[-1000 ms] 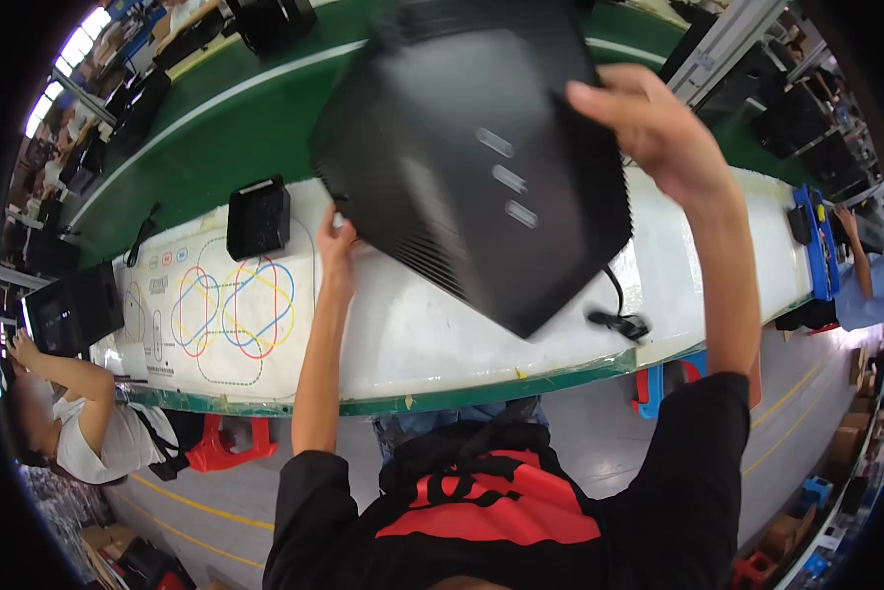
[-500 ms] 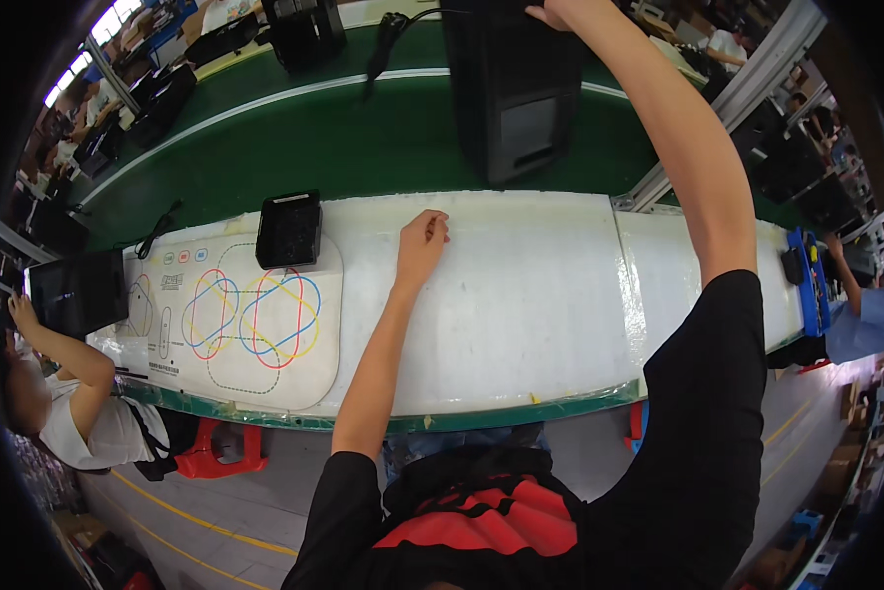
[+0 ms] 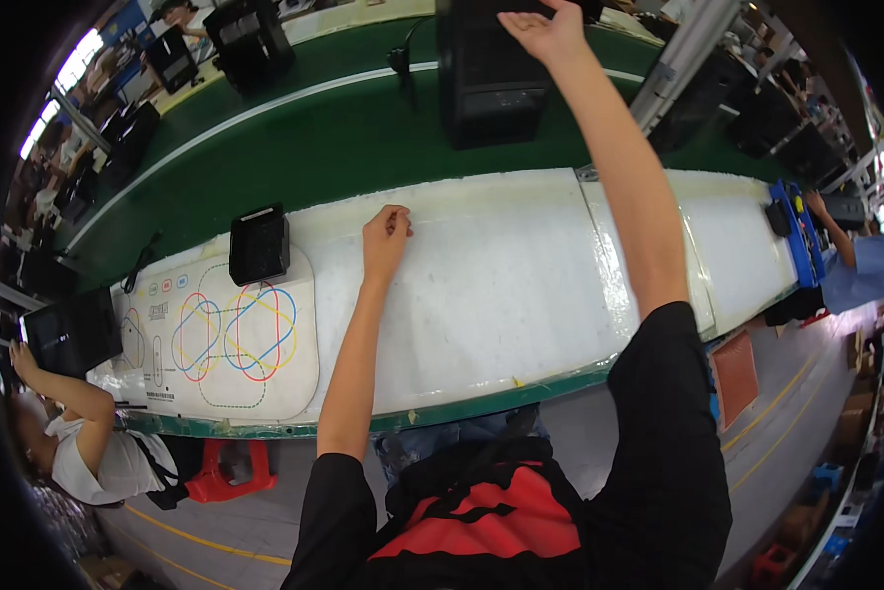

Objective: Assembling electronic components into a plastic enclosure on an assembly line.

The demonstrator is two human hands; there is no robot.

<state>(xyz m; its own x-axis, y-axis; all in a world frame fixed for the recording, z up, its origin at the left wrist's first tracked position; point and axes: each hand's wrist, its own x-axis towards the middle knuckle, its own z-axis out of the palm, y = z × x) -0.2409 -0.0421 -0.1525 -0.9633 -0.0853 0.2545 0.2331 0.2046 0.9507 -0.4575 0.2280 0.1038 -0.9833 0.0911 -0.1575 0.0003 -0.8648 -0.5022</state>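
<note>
On the green conveyor belt, seen from the head camera, a large black box-shaped device stands upright, just beyond the far edge of the white workbench. The right hand reaches far forward, with the arm stretched over the bench, and lies with its fingers spread on the top of this device; I judge it is steadying the device on the belt and not gripping it, because the fingers do not close around anything. The left hand rests on the bare bench surface near its far edge, fingers loosely curled and holding nothing; it seems to support the body while the person leans forward.

To the left of this hand on the bench, a small black unit sits at the upper corner of a white mat with coloured loops. More black devices stand farther on the belt. At the left end of the bench a co-worker in a white shirt handles another black device.
</note>
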